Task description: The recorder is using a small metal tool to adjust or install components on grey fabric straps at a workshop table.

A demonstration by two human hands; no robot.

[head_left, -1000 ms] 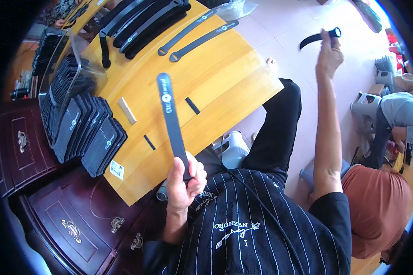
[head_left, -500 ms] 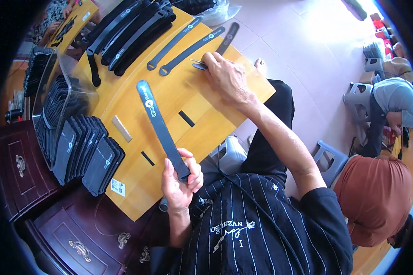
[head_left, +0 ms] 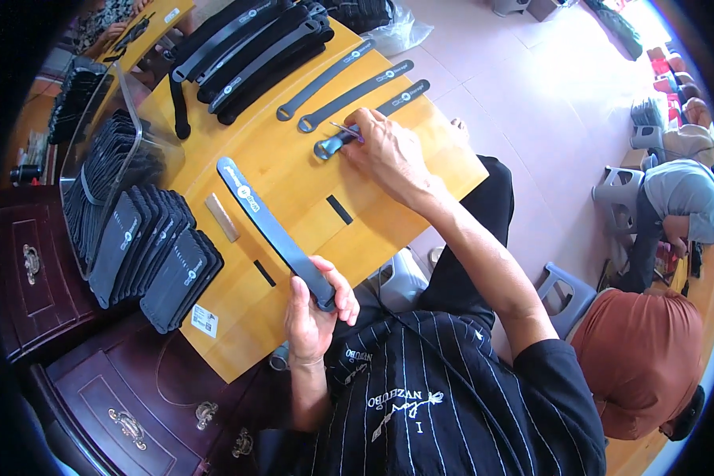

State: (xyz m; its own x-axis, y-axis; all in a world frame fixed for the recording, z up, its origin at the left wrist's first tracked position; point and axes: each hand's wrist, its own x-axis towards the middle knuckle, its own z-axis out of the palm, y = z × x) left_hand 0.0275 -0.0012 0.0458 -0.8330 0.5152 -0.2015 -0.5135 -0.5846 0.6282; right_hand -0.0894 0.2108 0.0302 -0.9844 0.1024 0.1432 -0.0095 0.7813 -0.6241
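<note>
My left hand (head_left: 316, 321) is closed round the lower end of a dark grey strap (head_left: 274, 230), which slants up and away over the table. My right hand (head_left: 385, 147) lies low over the far right of the table, fingers bent together. A thin, pointed metal tool (head_left: 346, 128) sticks out of its fingers; its kind is not clear. Under that hand lies another strap (head_left: 408, 97), its slotted end (head_left: 325, 149) showing beyond the fingertips. Two straps, a nearer one (head_left: 357, 95) and a farther one (head_left: 325, 81), lie flat beside it.
Stacked straps (head_left: 254, 51) fill the far left of the wooden table (head_left: 293, 190). Dark flat pieces (head_left: 170, 254) stand at the left edge, by a clear bin (head_left: 127, 119). Small black strips (head_left: 339, 209) and a beige strip (head_left: 222, 216) lie on the top. Seated people (head_left: 639, 357) are at right.
My right hand has set a strap down beside the other two, its slotted end now showing under the fingers. My left hand still holds its strap. The whole view has shifted slightly.
</note>
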